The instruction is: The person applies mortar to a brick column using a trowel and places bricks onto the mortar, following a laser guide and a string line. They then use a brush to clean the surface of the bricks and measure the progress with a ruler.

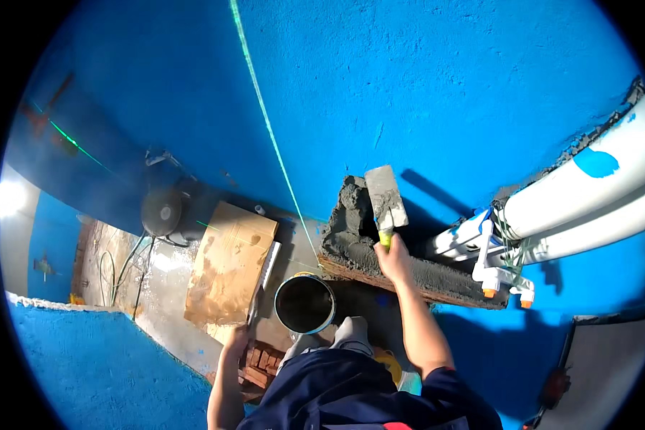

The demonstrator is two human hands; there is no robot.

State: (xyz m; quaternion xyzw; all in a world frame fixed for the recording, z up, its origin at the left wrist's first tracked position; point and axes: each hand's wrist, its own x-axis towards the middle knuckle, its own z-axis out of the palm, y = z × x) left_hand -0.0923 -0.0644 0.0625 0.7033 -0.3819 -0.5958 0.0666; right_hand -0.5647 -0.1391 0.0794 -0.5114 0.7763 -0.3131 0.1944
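Observation:
My right hand is closed round the yellow-green handle of a trowel. Grey mortar smears its flat metal blade, which lies over the corner of a low brick wall topped with wet mortar. From this view I cannot tell whether the blade touches the mortar. Lower on the left, my left hand is beside the near edge of a stained cardboard sheet. Its fingers are too small and unclear to read. Between my arms, in front of my feet, stands a dark round bucket; its inside is in shadow.
Thick white pipes and thinner fittings rise at the right by the blue wall. Several red bricks lie near my left foot. A round fan-like device with cables stands far left. A green laser line crosses the wall.

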